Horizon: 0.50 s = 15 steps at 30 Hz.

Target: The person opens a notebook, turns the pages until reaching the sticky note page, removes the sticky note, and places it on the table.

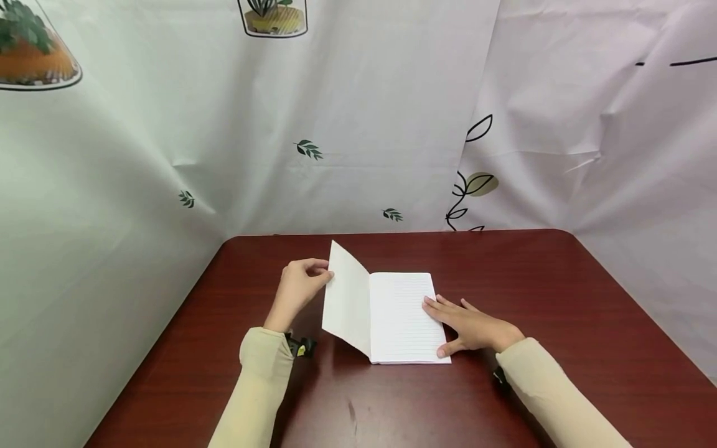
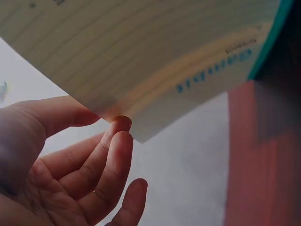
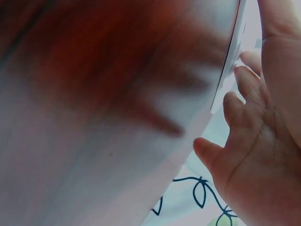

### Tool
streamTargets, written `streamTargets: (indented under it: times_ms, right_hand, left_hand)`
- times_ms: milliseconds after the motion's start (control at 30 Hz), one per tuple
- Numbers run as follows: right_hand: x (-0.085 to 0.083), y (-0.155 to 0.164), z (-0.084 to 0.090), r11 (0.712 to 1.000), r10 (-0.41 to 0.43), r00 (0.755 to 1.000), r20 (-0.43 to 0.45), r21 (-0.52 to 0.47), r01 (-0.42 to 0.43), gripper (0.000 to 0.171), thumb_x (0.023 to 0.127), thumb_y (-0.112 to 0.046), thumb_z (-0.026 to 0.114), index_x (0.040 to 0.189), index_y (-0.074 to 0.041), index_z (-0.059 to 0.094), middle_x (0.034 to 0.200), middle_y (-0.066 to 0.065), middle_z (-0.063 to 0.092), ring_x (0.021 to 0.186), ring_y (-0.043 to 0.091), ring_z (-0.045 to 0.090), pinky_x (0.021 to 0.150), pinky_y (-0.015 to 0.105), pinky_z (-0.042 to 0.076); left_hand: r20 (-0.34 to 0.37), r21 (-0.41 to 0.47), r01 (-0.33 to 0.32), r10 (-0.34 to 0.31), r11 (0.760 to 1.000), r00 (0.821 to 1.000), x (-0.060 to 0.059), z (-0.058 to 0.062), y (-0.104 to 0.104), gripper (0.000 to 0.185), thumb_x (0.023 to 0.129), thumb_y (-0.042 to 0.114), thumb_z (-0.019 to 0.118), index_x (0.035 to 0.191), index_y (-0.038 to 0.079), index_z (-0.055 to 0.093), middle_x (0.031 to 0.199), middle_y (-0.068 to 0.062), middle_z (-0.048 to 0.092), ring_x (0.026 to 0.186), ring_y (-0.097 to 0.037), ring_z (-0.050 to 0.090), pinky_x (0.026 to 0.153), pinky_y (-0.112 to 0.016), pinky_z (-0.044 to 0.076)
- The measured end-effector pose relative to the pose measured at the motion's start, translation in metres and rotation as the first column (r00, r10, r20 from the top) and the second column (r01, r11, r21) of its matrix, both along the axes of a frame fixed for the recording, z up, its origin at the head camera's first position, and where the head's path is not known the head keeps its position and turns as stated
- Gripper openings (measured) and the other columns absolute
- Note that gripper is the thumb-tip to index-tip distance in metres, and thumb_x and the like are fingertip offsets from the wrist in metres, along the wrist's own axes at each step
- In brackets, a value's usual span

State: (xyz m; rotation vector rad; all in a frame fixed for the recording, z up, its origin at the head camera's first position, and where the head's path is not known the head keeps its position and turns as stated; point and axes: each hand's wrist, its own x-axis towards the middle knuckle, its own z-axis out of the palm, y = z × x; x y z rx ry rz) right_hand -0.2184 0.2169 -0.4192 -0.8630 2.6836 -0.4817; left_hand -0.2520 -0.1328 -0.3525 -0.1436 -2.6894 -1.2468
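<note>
An open notebook lies on the table, its lined white page facing up. Its front cover stands raised on the left side, tilted up from the spine. My left hand pinches the outer edge of that cover between thumb and fingers. From the left wrist, the cover's outer face shows faint stripes, blue lettering and a teal spine; the left hand grips near one corner. On the page's right edge rests my right hand, fingers spread and fairly straight, thumb near the lower corner.
The dark red-brown table reflects light near its front. A white cloth printed with leaves and potted plants hangs behind and beside the table. Dark wrist straps show at the sleeve ends.
</note>
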Motion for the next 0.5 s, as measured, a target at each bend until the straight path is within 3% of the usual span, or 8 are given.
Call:
streamTargets:
  times_ms: [200,500]
  right_hand:
    - [-0.001,0.002,-0.001,0.999,0.017,1.0,0.015,-0.037,-0.017,0.103,0.074,-0.049,0.075,0.151,-0.004,0.024,0.159,0.016,0.02,0.146,0.041,0.014,0.11,0.068,0.007]
    - [-0.001,0.003,0.001,0.999,0.027,0.997,0.069,-0.047,-0.024,0.101,0.077,-0.048,0.074,0.152,-0.003,0.022,0.16,0.015,0.018,0.146,0.038,0.016,0.111,0.067,0.007]
  left_hand:
    - [0.057,-0.006,-0.002,0.002,1.0,0.998,-0.015,-0.015,-0.017,0.025,0.084,0.017,0.069,0.105,0.003,0.072,0.098,-0.014,0.072,0.085,-0.024,0.066,0.07,-0.029,0.049]
    - [0.158,-0.017,0.017,-0.014,1.0,0.987,-0.024,-0.034,-0.035,0.024,0.085,0.013,0.069,0.105,-0.001,0.07,0.093,-0.016,0.071,0.078,-0.023,0.066,0.066,-0.03,0.051]
